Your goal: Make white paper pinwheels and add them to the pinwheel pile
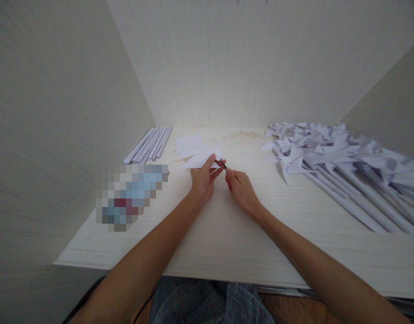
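At the middle of the white table, my left hand [203, 180] is closed on a folded white sheet of paper [200, 159], thumb on top and fingers beneath. My right hand [241, 188] grips a small slim dark tool [223, 164] with a shiny edge. Its tip meets the paper's right corner, close to my left fingertips; the tool's exact kind is too small to make out. Just behind the held sheet lies another piece of white paper [187, 144], flat on the table.
Several rolled white paper tubes [153, 143] lie at the back left. Nearer on the left is a pixelated bluish item [136, 191]. On the right, white paper pinwheels [304, 146] are heaped, their paper sticks [365, 198] pointing towards me. Walls [207, 63] enclose the table [207, 243] at the back and sides.
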The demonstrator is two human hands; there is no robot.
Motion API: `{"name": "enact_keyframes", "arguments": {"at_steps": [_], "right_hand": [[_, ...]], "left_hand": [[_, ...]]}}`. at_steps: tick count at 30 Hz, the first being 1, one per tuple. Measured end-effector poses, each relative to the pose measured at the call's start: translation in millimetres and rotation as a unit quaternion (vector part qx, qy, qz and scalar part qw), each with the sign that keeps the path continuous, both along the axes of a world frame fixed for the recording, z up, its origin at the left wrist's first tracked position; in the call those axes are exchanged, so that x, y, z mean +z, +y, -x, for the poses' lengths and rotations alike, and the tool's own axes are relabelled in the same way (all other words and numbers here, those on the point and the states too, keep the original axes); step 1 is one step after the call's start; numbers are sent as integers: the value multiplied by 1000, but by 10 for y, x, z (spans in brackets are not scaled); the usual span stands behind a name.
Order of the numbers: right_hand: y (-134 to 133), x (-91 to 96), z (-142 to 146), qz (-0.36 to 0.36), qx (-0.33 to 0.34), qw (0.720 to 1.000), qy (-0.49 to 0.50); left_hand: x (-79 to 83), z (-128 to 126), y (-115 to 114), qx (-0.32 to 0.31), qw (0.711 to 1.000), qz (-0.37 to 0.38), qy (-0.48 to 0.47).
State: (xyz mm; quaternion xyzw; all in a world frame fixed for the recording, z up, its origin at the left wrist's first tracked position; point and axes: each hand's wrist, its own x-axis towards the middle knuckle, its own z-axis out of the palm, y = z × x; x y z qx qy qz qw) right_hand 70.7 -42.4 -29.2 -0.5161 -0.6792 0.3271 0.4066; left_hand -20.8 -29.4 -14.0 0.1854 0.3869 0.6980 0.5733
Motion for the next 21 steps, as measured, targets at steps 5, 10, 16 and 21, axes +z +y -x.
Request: {"name": "enact_keyframes", "arguments": {"at_steps": [5,10,16,21], "right_hand": [[-1,2,0,4,9,1000,1],[-14,-12,-4,-1,20,1000,15],[-28,-24,-11,11,32,998,49],[-29,-40,-25,24,55,995,82]], "left_hand": [[-4,8,10,0,1000,1,7],[-8,13,21,3,1000,-4,17],[-2,22,26,0,1000,-16,21],[27,57,41,19,1000,-13,8]]}}
